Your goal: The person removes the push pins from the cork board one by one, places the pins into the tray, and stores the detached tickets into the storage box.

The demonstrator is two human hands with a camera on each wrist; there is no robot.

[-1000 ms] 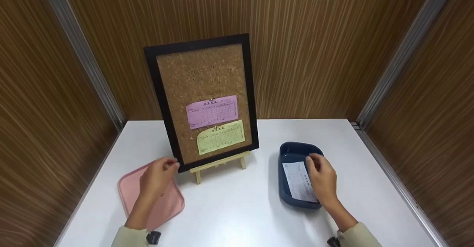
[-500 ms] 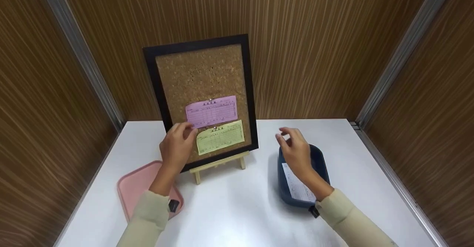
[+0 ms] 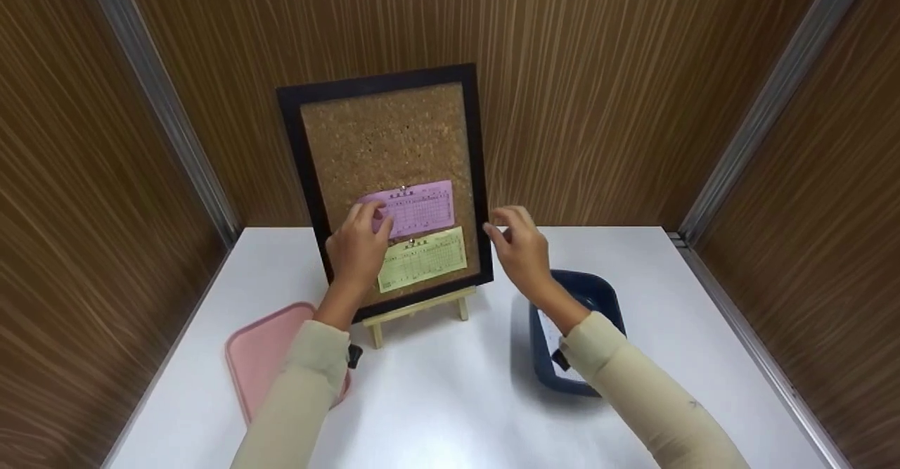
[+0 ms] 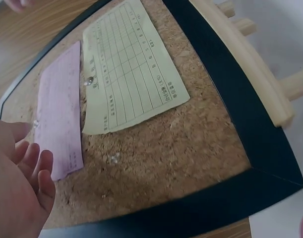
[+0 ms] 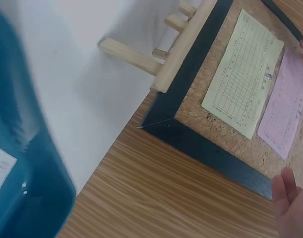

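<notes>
My left hand is in front of the left part of a pink printed slip, fingers loosely bent, nothing seen in them. In the left wrist view a fingertip lies close to a clear push pin at the slip's edge; whether it touches cannot be told. Below the pink slip, a pale yellow slip is fixed to the framed corkboard by another pin. My right hand, fingers loosely bent and holding nothing visible, is beside the board's right frame edge.
The board leans on a small wooden easel. At the left, a pink tray is partly covered by my left sleeve. A dark blue tray with a white slip lies under my right forearm. Wood-grain walls enclose the white table.
My left hand has risen from over the pink tray to the pink slip. The right hand has left the blue tray, moving up and left to the board's edge.
</notes>
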